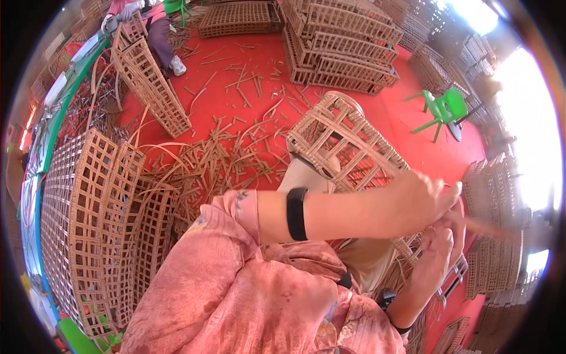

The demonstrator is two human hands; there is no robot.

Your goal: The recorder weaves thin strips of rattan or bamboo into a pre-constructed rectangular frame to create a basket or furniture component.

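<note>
A partly woven basket (354, 138) of flat tan strips leans across my lap, its rounded end pointing away to the left. My left hand (415, 197) reaches across to the basket's near right end, its fingers pinched together. Just below it my right hand (442, 239) is closed, its fingertips meeting those of the left. A flat cane strip (492, 229), smeared by motion, sticks out to the right from between the two hands. Both hands appear to grip this strip; the exact hold is hidden behind the fingers. My left forearm covers part of the basket's lower side.
Tall woven baskets (97, 236) stand at my left. Loose cane offcuts (218, 159) litter the red floor (221, 79). Basket crates (348, 50) are stacked ahead, and a green chair (445, 109) stands at the right. Far left, another person (156, 32) handles a long basket (150, 82).
</note>
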